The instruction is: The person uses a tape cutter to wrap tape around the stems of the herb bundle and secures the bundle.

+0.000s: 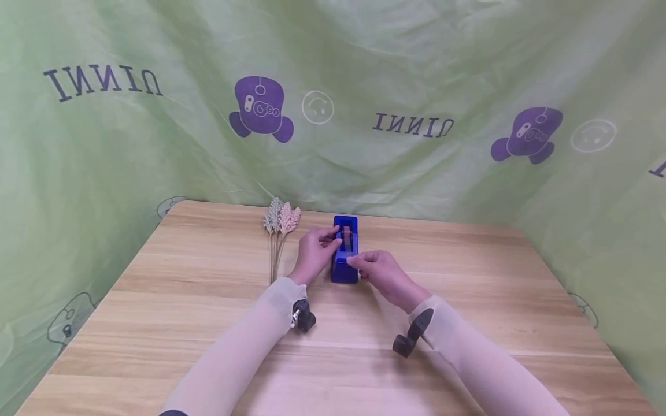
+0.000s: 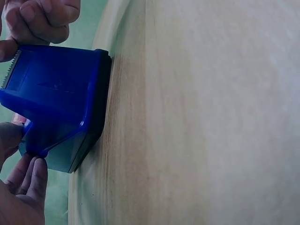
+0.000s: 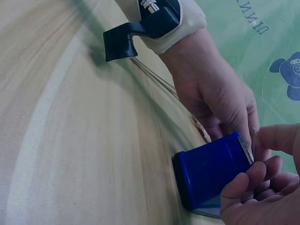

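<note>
A blue tape dispenser (image 1: 344, 273) stands upright on the table, with a roll of tape (image 1: 347, 236) in its well. My left hand (image 1: 314, 252) grips the dispenser's left side wall between thumb and fingers, beside the roll. At the near end, my right hand (image 1: 387, 277) pinches the end of the clear tape (image 3: 255, 136) between thumb and index finger, close to the toothed cutter (image 3: 244, 149). The tape is thin and hard to make out. In the left wrist view the dispenser's blue body (image 2: 56, 89) hides part of the roll.
Left of the dispenser lie artificial flower stems with grey-green and pink heads (image 1: 281, 217). The wooden table (image 1: 198, 300) reaches back to a green printed curtain (image 1: 343, 167). A black camera mount sits on each wrist.
</note>
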Motion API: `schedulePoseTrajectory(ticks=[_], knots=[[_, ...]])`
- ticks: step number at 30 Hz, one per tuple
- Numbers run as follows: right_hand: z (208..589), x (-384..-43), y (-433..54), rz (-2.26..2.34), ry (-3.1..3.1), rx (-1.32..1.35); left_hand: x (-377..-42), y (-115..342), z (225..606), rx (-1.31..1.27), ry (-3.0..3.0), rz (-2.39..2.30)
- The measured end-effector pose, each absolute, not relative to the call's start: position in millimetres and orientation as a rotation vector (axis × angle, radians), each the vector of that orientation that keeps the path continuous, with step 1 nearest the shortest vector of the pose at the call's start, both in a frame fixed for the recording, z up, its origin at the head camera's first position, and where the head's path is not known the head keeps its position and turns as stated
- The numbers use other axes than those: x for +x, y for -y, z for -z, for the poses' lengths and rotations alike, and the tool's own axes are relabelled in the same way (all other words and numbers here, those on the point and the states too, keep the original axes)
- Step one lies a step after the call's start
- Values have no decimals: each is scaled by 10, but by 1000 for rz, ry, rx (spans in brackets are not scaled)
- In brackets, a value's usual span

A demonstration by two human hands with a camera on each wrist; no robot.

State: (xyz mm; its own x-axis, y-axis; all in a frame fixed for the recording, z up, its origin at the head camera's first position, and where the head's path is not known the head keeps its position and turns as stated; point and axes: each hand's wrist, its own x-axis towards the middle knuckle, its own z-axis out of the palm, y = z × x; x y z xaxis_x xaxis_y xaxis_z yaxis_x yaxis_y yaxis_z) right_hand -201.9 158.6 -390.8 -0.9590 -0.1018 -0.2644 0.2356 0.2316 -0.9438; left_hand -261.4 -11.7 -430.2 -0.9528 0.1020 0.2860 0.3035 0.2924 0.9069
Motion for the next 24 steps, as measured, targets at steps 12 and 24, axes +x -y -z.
schedulePoseTrajectory(ticks=[12,24], knots=[[3909,-1893,-1562,1824,-2207,143,-2600,115,4290,-393,2365,1725],[3878,-1754,-1532,1825,-2206,113,-2605,116,4295,-386,2370,1725]])
